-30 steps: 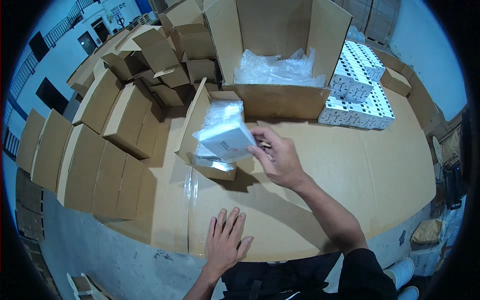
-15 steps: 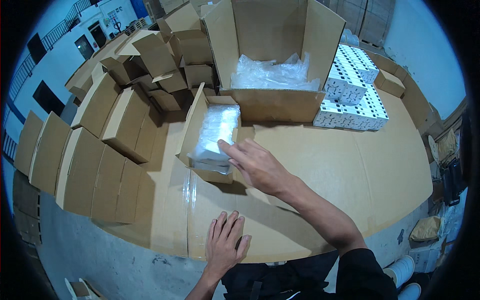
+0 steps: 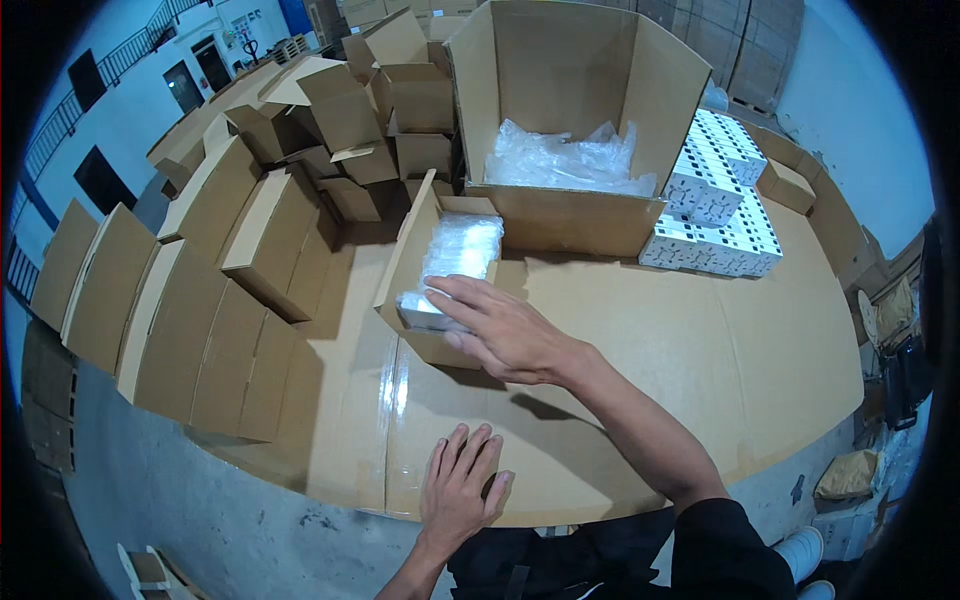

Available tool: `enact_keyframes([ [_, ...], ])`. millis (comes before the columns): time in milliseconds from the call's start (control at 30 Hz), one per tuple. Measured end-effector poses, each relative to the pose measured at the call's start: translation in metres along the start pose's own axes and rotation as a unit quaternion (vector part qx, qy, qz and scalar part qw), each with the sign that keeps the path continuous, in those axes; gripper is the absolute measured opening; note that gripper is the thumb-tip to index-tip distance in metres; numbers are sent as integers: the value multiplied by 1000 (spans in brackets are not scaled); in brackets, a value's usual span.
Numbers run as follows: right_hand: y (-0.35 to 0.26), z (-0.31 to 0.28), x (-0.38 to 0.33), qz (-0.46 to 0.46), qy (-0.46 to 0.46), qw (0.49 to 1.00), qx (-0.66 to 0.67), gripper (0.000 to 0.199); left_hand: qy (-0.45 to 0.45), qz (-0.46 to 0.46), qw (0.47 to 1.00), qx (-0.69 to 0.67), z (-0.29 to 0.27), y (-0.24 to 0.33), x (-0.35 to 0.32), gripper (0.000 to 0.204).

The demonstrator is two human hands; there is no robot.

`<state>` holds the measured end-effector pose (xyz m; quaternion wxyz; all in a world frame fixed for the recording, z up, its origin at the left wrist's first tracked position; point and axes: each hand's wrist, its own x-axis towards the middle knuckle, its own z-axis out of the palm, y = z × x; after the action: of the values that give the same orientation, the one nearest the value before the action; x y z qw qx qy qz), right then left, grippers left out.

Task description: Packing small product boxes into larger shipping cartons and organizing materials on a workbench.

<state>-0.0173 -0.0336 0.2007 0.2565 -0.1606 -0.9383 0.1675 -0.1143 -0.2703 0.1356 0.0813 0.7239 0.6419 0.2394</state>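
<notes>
A small open carton (image 3: 442, 346) holds a row of items wrapped in clear plastic (image 3: 465, 243). Over the near end of that row is my right hand (image 3: 505, 330), palm down with its fingers stretched out. Its fingertips are on or just above the wrapping; I cannot tell which. My left hand (image 3: 462, 490) lies flat near the table's front edge, fingers extended and holding nothing. Behind the small carton stands a large open carton (image 3: 575, 215), with crumpled clear plastic bags (image 3: 565, 160) inside.
White boxes with black marks (image 3: 712, 235) are stacked at the right, near a small brown box (image 3: 785, 185). Several brown cartons (image 3: 215, 345) stand along the left, with more open ones (image 3: 340, 110) piled behind. Cardboard covers the table (image 3: 690, 370).
My right hand has flattened from a pointing shape, its fingers now spread over the near end of the wrapped items. The view has shifted slightly. My left hand stays flat on the table.
</notes>
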Motion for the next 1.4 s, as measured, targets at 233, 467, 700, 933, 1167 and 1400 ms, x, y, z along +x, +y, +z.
enact_keyframes([
  [233,9,5,-4,-49,-13,998,38,85,-5,-3,1000,1,1,-1,1,50],
  [467,14,26,-12,-71,-62,994,-58,92,-12,1,1000,2,-1,0,-3,50],
  [700,11,8,-17,-35,-105,987,-118,98,19,-42,996,-75,0,1,11,61],
  [933,-6,-54,-66,118,63,990,-50,109,288,-221,908,-208,26,-19,90,112],
  [1167,-1,-60,-147,230,35,972,-27,103,427,-189,840,-278,48,-35,157,112],
  [1400,-15,-61,-189,305,65,948,63,92,370,-146,828,-395,36,-51,139,95],
])
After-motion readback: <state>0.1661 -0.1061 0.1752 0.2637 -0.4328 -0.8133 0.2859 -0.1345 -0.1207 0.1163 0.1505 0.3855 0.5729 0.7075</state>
